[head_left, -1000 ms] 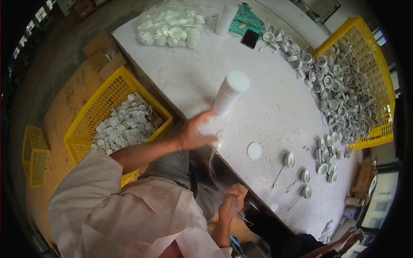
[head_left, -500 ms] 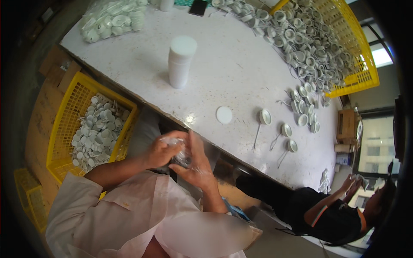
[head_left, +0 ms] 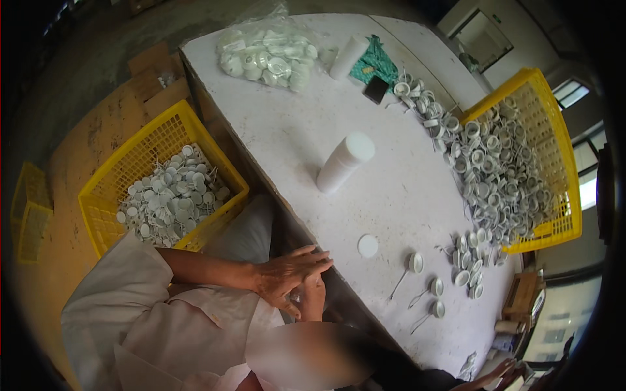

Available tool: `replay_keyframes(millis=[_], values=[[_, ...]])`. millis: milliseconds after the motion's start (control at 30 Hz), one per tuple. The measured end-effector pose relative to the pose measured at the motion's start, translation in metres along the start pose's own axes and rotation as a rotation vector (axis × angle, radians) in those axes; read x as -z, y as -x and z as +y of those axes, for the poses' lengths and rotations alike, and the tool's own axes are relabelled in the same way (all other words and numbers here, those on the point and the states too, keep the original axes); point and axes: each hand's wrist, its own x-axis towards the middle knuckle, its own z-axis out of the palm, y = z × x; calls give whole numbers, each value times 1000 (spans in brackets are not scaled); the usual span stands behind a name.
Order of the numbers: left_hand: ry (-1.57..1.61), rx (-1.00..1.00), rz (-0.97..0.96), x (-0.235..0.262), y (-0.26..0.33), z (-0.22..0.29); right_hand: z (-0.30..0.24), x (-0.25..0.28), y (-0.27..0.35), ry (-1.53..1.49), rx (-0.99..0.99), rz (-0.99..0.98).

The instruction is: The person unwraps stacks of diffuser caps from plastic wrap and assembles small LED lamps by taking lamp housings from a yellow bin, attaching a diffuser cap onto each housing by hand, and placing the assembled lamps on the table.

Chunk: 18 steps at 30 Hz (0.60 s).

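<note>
My left hand (head_left: 285, 279) lies across my right hand (head_left: 314, 298) just off the table's near edge. The two are pressed together, with a bit of crumpled see-through plastic (head_left: 296, 297) showing between them; most of it is hidden by the palms and fingers. On the table, right of the hands, lies a single flat white disc (head_left: 368, 246). A tall white cylinder (head_left: 343, 163) stands upright behind it. Farther right, a round white lamp-like cup with a wire tail (head_left: 415, 263) lies near two more of its kind.
A yellow crate (head_left: 98, 195) of white discs with wires stands left. At the right, a tipped yellow crate (head_left: 574, 176) spills many wired cups (head_left: 495, 169). A bag of white caps (head_left: 270, 58), a phone (head_left: 375, 90) and green cloth (head_left: 377, 62) sit far back. A co-worker's hand (head_left: 499, 373) shows lower right.
My view has turned, so the table sits farther right and lower. My left hand has gone from beside the crumpled plastic to over my right hand, covering most of it.
</note>
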Motion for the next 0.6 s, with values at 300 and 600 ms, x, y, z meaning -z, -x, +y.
replay_keyframes(millis=[300, 600], values=[[-408, -513, 419, 18, -16, -31, -18, -33, -22, -285, 114, -368], [374, 460, 741, 147, -57, -90, -18, 7, -31, 216, 464, -17]])
